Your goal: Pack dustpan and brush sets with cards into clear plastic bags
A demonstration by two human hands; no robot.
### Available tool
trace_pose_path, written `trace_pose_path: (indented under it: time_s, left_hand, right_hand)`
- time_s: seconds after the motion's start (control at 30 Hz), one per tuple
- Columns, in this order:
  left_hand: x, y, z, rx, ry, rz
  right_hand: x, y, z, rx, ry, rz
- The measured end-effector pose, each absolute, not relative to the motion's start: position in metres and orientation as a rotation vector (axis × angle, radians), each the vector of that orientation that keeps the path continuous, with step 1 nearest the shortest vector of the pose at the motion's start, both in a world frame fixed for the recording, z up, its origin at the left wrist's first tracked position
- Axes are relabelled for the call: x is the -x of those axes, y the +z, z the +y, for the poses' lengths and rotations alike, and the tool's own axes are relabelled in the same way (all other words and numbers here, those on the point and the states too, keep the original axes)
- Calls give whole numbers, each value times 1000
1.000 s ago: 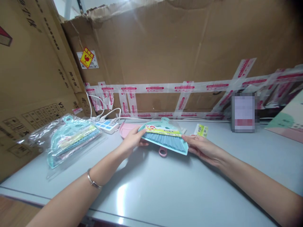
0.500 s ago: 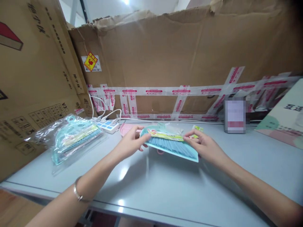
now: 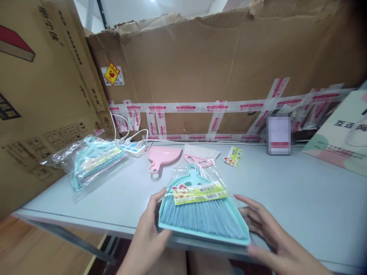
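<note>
A turquoise dustpan with a blue-bristled brush lies in a clear plastic bag near the table's front edge. Its handle points away from me, and a yellow-green label crosses the brush. My left hand grips the pan's left side, thumb near the front corner. On the other side, my right hand is open, fingers apart, close beside the pan's right edge; whether it touches I cannot tell. Beyond the set are a pink dustpan and a pink brush with white bristles.
Another bagged turquoise dustpan set is at the left. A power strip with white cables sits behind it. A loose label card, a phone-like screen and a printed board are towards the right. Cardboard boxes wall the back.
The bagged turquoise set has come down and towards me, its handle now pointing away. My right hand has opened off its edge. The pink dustpan and brush are now uncovered.
</note>
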State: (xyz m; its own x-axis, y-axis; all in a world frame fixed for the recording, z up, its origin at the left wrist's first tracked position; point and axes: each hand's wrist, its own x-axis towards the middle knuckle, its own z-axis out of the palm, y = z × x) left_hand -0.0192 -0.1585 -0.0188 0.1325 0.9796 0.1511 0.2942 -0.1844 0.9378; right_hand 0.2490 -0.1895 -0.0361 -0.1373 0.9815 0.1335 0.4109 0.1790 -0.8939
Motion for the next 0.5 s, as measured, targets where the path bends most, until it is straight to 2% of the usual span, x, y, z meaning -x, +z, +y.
trace_pose_path:
  time_s: [0.07,0.2,0.37,0.5]
  left_hand:
    - [17,-21,-165,-1555,1089,1215]
    - [14,-31,-173,-1508,1177,1205]
    - [14,-44,-181,-1946,1251,1346]
    - [11,-44,-185,-1929,1231,1519]
  right_hand:
    - [-254,-51,-202,1247,775,-1803]
    - [-258,-74,-217,1343,362,-1858]
    - [-254,-78,-221,1280,-51,-1976]
    - [-250,-80,-225,1284,-442,-1953]
